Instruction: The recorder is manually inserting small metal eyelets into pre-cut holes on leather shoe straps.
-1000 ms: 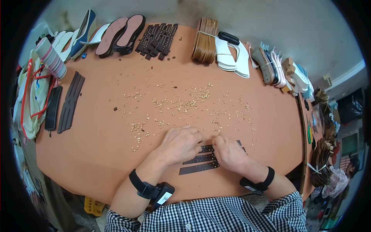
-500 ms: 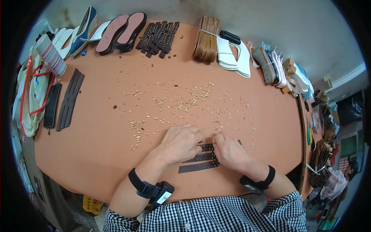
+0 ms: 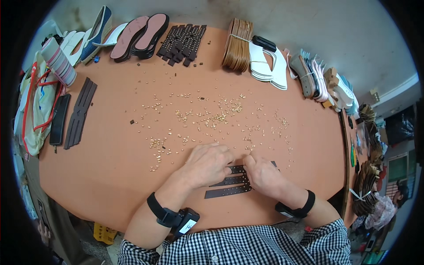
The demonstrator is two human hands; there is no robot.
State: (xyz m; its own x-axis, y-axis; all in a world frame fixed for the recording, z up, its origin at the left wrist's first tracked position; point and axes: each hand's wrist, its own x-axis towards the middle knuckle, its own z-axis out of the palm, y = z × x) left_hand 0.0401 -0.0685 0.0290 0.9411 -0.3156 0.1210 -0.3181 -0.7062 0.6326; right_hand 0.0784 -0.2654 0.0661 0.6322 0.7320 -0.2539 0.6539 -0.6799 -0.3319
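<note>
A dark brown slotted strap piece (image 3: 227,191), dotted with small gold studs, lies near the front of the table under my hands. My left hand (image 3: 208,162) has its fingers curled and its thumb on the strap's far band. Against the strap's right part, my right hand (image 3: 266,177) is closed in a pinch. Its fingertips are turned away, so what they hold is hidden. Loose gold studs (image 3: 218,117) are scattered over the table just beyond both hands.
Another slotted strap piece (image 3: 81,114) lies at left beside a long black case (image 3: 60,119). Along the back stand pink-topped soles (image 3: 151,33), a pile of studded straps (image 3: 182,44), a tied brown bundle (image 3: 237,46) and white cut shapes (image 3: 277,68). The table's right edge (image 3: 343,154) borders a side shelf.
My hands stay almost in the same place at the strap, with only slight finger movement. The whole view has shifted very slightly.
</note>
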